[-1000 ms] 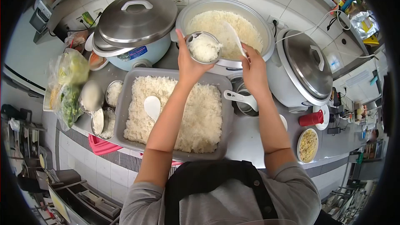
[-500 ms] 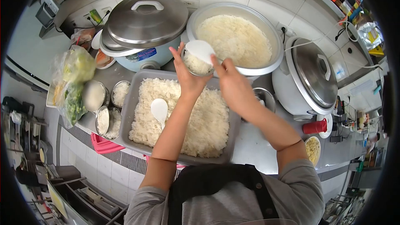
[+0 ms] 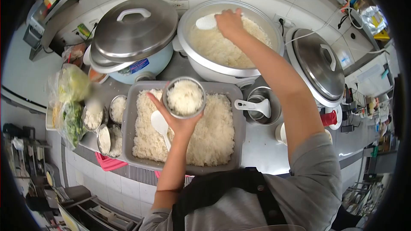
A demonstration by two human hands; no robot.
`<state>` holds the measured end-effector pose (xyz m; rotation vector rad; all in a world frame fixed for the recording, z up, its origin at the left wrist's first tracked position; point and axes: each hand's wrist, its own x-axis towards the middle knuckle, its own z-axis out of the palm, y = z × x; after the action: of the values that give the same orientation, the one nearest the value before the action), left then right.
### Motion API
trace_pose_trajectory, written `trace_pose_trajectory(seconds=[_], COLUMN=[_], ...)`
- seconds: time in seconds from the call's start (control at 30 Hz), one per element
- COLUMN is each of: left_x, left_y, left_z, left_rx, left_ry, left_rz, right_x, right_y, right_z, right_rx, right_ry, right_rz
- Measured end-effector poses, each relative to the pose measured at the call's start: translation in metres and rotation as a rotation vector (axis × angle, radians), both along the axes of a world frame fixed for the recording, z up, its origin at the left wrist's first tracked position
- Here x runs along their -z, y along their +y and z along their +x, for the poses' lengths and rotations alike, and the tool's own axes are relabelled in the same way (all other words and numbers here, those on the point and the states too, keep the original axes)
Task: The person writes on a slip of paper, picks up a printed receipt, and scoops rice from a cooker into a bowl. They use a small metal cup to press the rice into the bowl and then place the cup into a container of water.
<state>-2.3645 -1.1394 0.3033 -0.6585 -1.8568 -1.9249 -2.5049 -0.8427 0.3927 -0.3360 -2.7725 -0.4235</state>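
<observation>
Right hand (image 3: 229,21): grips white rice paddle (image 3: 206,21), long axis horizontal, blade pointing left over open rice cooker (image 3: 209,72) | Left hand (image 3: 177,122): cups steel bowl (image 3: 185,97), upright, heaped with rice

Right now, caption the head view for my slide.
Left hand holds a rice-filled bowl over the grey tray while the right hand holds a white paddle in the open cooker.

The steel table (image 3: 262,146) carries a grey rice tray (image 3: 128,122) at centre. An open rice cooker (image 3: 185,38) stands at 12 o'clock. A lidded cooker (image 3: 132,30) is at 10, another lidded cooker (image 3: 317,66) at 2, and small bowls (image 3: 117,109) at 9.
</observation>
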Motion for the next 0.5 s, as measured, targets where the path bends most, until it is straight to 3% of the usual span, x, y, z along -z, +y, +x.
trace_pose_trajectory(seconds=[0.2, 0.4, 0.5], left_x=[0.009, 0.009, 0.021], left_y=[-0.033, -0.05, -0.039], left_z=[0.03, 0.043, 0.037], left_rx=[-0.051, -0.201, -0.12], left_ry=[-0.035, -0.018, -0.03], left_rz=[-0.188, -0.358, -0.225], right_x=[0.082, 0.075, 0.086], right_y=[0.024, 0.035, 0.045], right_z=[-0.05, -0.04, -0.04], right_rx=[0.009, -0.003, -0.047], right_ry=[-0.207, -0.206, -0.21], right_rz=[0.061, -0.238, -0.249])
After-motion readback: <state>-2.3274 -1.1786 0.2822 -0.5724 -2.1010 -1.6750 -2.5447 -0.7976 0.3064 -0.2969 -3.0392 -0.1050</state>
